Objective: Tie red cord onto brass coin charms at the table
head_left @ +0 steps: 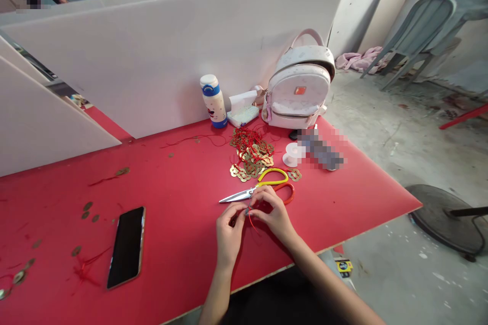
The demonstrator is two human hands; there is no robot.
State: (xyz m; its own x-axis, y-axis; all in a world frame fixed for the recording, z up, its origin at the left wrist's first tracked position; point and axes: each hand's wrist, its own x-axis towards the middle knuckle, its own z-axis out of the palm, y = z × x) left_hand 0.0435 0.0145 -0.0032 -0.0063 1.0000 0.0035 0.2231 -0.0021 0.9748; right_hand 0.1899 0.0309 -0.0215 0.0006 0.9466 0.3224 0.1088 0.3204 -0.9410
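Close to the table's front edge, my left hand [230, 231] and my right hand [276, 216] meet with their fingertips pinched together. Between them runs a thin red cord [251, 223], its loose end hanging below the fingers. Dark coins are partly visible under my left fingers, mostly hidden. My right thumb and forefinger grip the cord. Just beyond the hands lie scissors [238, 196] with one yellow and one red handle loop, blades pointing left. Behind them is a pile of brass-coloured coins [253, 162] tied with red cords.
A smartphone [126, 247] and scattered coins [88, 206] lie to the left on the red table [179, 244]. At the back stand a bottle [214, 104], a tissue pack [244, 114] and a pale backpack [299, 89]. A white spool [293, 155] sits right of the pile.
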